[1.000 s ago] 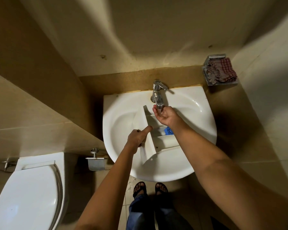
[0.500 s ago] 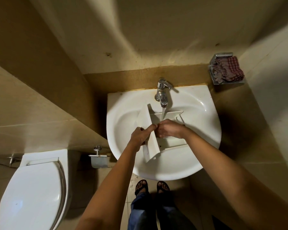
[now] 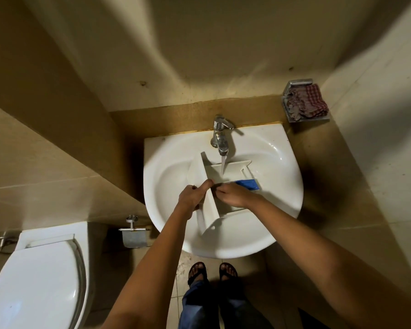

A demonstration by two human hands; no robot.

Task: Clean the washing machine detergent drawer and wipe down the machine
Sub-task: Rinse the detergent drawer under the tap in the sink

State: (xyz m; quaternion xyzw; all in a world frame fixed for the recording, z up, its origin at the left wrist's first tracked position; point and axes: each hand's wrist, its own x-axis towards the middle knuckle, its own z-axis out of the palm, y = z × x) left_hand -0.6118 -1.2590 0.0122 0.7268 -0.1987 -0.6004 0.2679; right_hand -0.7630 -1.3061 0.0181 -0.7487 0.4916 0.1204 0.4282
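A white detergent drawer (image 3: 210, 211) with a blue insert (image 3: 248, 184) lies tilted in the white basin (image 3: 278, 186). Water runs from the chrome tap (image 3: 220, 136) into the drawer's far compartment. My left hand (image 3: 192, 194) grips the drawer's front panel from the left, thumb on its top edge. Inside the drawer, my right hand (image 3: 233, 194) rests with curled fingers against the inner wall beside that panel. The washing machine is not in view.
A checked cloth (image 3: 306, 102) sits in a metal wall holder at the back right. A white toilet (image 3: 36, 279) stands at the lower left, with a paper holder (image 3: 133, 236) beside it. Walls close in on both sides. My sandalled feet are under the basin.
The tap was turned on and water now runs. My right hand came down from the tap into the drawer. The blue insert, covered half a second ago, shows again.
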